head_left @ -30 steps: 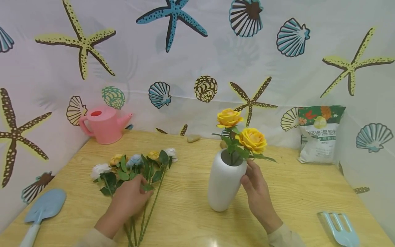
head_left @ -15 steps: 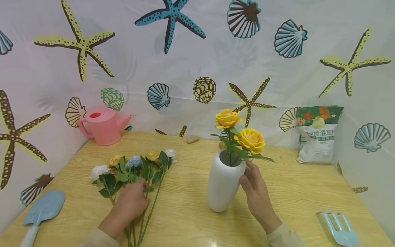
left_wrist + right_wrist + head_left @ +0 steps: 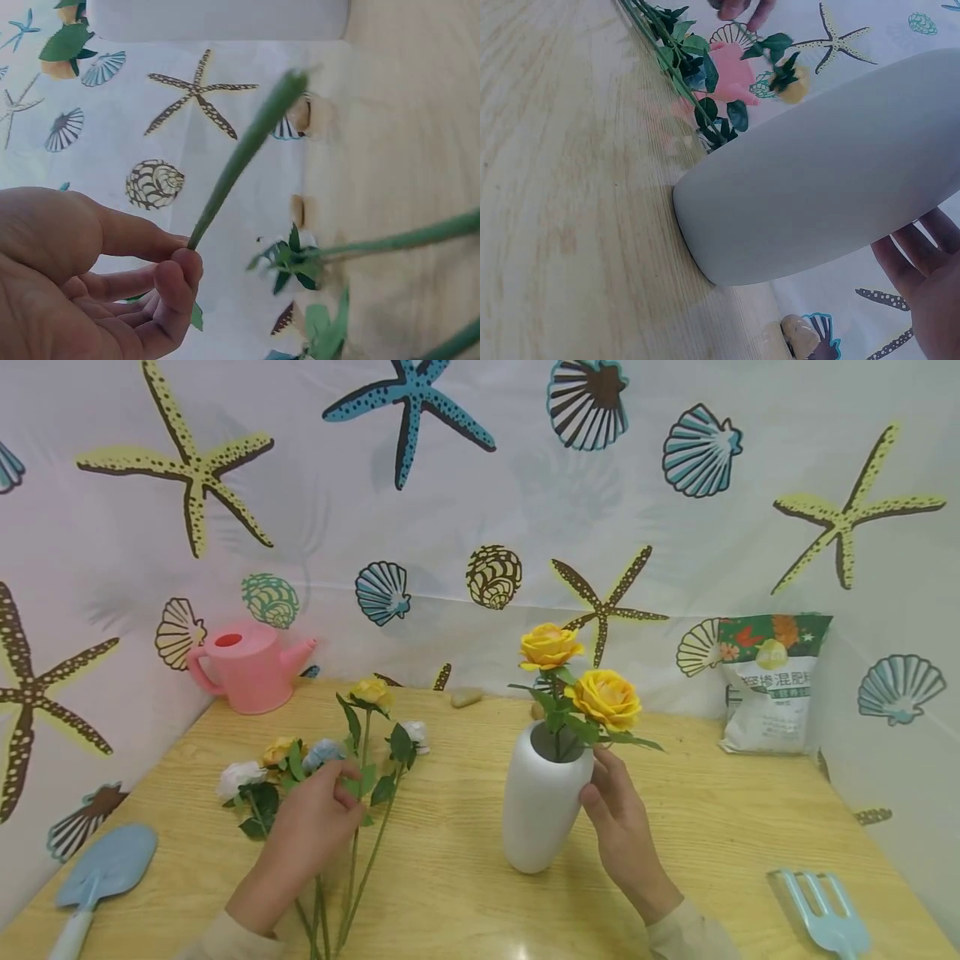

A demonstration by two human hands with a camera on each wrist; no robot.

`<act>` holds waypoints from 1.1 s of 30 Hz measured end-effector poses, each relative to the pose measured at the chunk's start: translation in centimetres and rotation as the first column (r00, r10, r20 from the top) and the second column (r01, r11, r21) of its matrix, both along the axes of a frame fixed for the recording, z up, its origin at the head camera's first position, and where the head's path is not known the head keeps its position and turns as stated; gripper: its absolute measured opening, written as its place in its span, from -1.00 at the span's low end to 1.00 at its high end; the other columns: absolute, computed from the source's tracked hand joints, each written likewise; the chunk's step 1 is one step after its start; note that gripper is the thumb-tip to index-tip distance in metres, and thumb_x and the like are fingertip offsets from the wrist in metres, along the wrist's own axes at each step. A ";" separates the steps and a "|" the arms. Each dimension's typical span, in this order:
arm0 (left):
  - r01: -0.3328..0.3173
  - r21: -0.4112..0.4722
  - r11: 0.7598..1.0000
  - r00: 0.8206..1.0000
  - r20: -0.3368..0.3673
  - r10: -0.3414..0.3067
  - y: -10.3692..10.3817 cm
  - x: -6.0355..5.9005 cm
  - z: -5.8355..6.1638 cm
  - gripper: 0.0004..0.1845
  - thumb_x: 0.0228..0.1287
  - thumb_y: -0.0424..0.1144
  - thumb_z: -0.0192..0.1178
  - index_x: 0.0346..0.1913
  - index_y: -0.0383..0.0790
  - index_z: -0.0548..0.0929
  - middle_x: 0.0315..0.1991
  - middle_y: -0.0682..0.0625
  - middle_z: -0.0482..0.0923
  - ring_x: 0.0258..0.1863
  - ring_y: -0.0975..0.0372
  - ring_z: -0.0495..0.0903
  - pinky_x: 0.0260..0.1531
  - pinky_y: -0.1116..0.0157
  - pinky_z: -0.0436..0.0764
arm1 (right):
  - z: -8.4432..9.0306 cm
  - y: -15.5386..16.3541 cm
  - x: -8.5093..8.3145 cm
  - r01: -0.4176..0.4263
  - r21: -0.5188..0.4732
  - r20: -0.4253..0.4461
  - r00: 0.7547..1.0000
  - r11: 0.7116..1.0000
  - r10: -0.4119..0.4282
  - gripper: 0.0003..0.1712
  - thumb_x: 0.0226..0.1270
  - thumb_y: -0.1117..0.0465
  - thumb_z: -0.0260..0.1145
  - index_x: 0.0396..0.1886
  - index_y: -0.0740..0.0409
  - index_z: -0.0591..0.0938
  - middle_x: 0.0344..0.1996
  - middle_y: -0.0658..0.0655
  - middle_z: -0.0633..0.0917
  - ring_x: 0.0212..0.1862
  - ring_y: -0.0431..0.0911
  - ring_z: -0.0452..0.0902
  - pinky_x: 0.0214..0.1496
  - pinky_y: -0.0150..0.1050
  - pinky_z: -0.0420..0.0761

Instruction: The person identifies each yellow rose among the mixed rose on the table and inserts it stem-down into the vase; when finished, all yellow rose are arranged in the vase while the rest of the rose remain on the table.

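In the head view my left hand (image 3: 307, 827) pinches the green stem of a yellow rose (image 3: 372, 692) between thumb and fingers. The left wrist view shows the cut end of that stem (image 3: 244, 161) sticking out past the fingertips. Beside and under this hand lie a white rose (image 3: 242, 777), a blue rose (image 3: 324, 752) and other artificial flowers. A white vase (image 3: 542, 814) stands right of centre with two yellow roses (image 3: 604, 699) in it. My right hand (image 3: 628, 835) rests against the vase's right side, thumb and fingertips touching it.
A pink watering can (image 3: 255, 668) stands at the back left, a fertiliser bag (image 3: 772, 693) at the back right. A blue trowel (image 3: 108, 864) lies front left, a blue hand fork (image 3: 825, 910) front right. Pebbles (image 3: 466, 697) lie along the patterned cloth backdrop.
My left hand has raised a yellow rose out of the flower group, its bloom now above the others. The right hand and vase have stayed in place.
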State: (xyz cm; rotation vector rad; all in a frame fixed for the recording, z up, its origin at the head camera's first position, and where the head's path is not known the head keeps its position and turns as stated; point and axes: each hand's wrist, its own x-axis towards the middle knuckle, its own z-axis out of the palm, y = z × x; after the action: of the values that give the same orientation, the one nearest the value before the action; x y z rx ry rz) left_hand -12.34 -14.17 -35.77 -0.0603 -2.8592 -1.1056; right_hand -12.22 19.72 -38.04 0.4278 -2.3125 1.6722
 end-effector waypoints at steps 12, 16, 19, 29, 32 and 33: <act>0.009 0.424 0.905 0.982 -0.173 0.071 3.5 0.0 2.9 -0.56 0.40 -0.39 0.24 0.29 -0.23 0.46 -0.16 -0.18 0.63 -0.33 0.26 0.65 -0.35 0.44 0.62 | 0.0 0.0 -0.1 0.010 -0.002 0.002 1.000 1.000 -0.010 -0.49 0.66 0.16 0.01 0.48 0.20 0.24 0.42 0.43 0.39 0.44 0.36 0.33 0.31 0.36 0.41; 0.039 0.611 0.791 0.950 -0.268 0.160 5.1 0.0 3.8 -0.57 0.35 -0.49 0.25 0.25 -0.27 0.49 -0.20 -0.14 0.62 -0.38 0.34 0.65 -0.35 0.45 0.65 | 0.0 -0.1 0.0 0.007 -0.001 0.002 1.000 1.000 -0.007 -0.48 0.66 0.14 0.01 0.48 0.19 0.25 0.41 0.43 0.40 0.43 0.36 0.33 0.31 0.37 0.41; 0.083 0.711 0.699 0.914 -0.333 0.231 6.4 -0.3 4.5 -0.57 0.31 -0.55 0.26 0.22 -0.33 0.51 -0.25 -0.07 0.61 -0.42 0.34 0.64 -0.37 0.43 0.68 | -0.1 -0.1 -0.1 0.003 -0.002 -0.006 1.000 1.000 -0.003 -0.49 0.66 0.14 0.00 0.47 0.19 0.25 0.41 0.44 0.39 0.43 0.37 0.33 0.30 0.37 0.42; 0.284 0.849 0.445 0.794 -0.468 0.387 10.6 -1.6 7.1 -0.60 0.29 -0.57 0.25 0.17 -0.41 0.47 -0.26 -0.03 0.57 -0.40 0.28 0.62 -0.34 0.45 0.66 | -0.1 0.0 -0.1 -0.006 -0.006 -0.016 1.000 1.000 0.005 -0.49 0.66 0.14 0.00 0.47 0.20 0.25 0.42 0.44 0.38 0.43 0.38 0.32 0.30 0.39 0.40; 0.324 0.853 0.410 0.772 -0.489 0.407 11.7 -2.0 7.6 -0.59 0.30 -0.56 0.25 0.18 -0.43 0.45 -0.23 -0.05 0.56 -0.38 0.27 0.61 -0.32 0.43 0.66 | -0.1 0.0 -0.1 -0.010 -0.009 -0.019 1.000 1.000 0.010 -0.50 0.67 0.14 -0.01 0.47 0.20 0.25 0.42 0.43 0.39 0.43 0.37 0.32 0.30 0.39 0.40; 0.332 0.849 0.411 0.766 -0.496 0.408 12.1 -2.1 7.8 -0.59 0.31 -0.56 0.25 0.19 -0.44 0.44 -0.23 -0.04 0.56 -0.37 0.27 0.60 -0.31 0.43 0.66 | -0.1 0.0 -0.1 -0.012 -0.009 -0.020 1.000 1.000 0.012 -0.50 0.67 0.14 -0.01 0.46 0.20 0.26 0.42 0.43 0.39 0.43 0.37 0.32 0.30 0.39 0.40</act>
State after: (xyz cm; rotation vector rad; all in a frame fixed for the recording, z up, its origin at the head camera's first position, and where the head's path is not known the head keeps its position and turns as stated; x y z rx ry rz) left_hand -14.47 -2.11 -28.00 -0.2424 -1.3041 -1.9901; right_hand -12.32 19.67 -38.11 0.4548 -2.2914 1.6758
